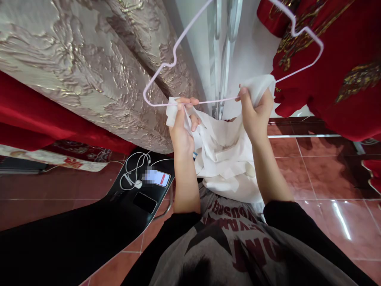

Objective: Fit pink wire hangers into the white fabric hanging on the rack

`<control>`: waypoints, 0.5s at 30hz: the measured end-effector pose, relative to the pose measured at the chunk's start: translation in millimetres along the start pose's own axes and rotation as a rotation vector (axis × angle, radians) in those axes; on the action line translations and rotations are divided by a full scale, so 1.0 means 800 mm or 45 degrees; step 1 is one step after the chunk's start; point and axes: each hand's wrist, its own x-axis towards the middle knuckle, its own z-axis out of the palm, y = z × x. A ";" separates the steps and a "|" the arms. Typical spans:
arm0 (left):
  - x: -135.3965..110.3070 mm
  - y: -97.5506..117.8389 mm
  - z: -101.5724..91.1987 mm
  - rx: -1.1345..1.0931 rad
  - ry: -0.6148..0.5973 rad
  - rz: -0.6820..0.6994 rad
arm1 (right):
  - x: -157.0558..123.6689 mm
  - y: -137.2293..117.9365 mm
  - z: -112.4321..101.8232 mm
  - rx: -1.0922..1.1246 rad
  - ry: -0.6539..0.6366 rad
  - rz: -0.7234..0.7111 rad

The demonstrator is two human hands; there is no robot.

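Note:
A white garment (226, 155) hangs in folds between my two raised hands. My left hand (182, 127) is closed, pinching one corner of the cloth against the lower bar of a pale pink wire hanger (166, 65). My right hand (256, 111) is closed round the other corner of the cloth, also at the hanger's bar. The hanger tilts up to the right, and its top runs out of view.
A silver-gold brocade garment (89, 67) hangs at the left, red embroidered garments (342, 71) at the right. A black stool (143, 190) below holds a white cable (135, 171), a phone (157, 177) and a dark device (145, 202). Red floor tiles (327, 178) spread round.

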 end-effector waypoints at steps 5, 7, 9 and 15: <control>0.003 -0.003 -0.029 0.203 -0.012 -0.197 | 0.012 0.015 -0.015 -0.041 0.116 -0.052; 0.014 0.005 -0.045 0.281 0.039 -0.244 | 0.018 0.014 -0.020 -0.068 0.132 -0.092; 0.031 0.021 -0.057 0.328 0.106 -0.194 | 0.020 0.012 -0.023 -0.083 0.139 -0.160; 0.064 0.096 -0.039 0.304 0.098 -0.038 | 0.015 0.012 -0.016 -0.049 0.196 -0.245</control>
